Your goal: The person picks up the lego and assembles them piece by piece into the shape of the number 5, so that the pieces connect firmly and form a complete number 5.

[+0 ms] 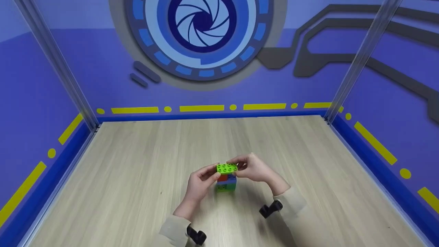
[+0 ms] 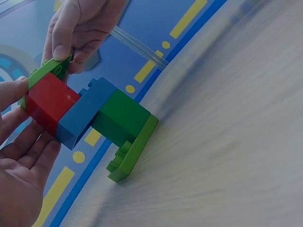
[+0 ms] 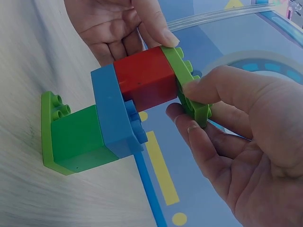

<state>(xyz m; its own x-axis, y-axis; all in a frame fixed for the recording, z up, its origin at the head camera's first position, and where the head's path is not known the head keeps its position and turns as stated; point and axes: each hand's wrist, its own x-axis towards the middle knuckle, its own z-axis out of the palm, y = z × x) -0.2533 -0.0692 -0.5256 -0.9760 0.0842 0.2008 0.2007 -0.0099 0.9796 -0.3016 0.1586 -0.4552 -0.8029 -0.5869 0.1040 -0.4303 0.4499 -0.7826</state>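
Observation:
A stack of toy building bricks stands upright on the table. Its top is a flat lime-green brick [image 1: 226, 168] with studs facing up. Beneath it come a red block [image 2: 51, 101], a blue brick [image 3: 113, 111], a green block [image 3: 78, 137] and a lime-green base brick [image 2: 135, 151]. The upper bricks are staggered, so the top one overhangs the red block to the right. My left hand [image 1: 200, 183] pinches the top brick's left end, fingers beside the red block. With thumb and fingers, my right hand [image 1: 255, 168] pinches the overhanging right end.
The wood-grain table [image 1: 144, 151] extends around the stack. Blue-purple panels [image 1: 82, 68] with yellow dashes enclose its back and sides, with clear corner posts [image 1: 363, 51]. Each sleeve cuff carries a black wrist device [image 1: 197, 236].

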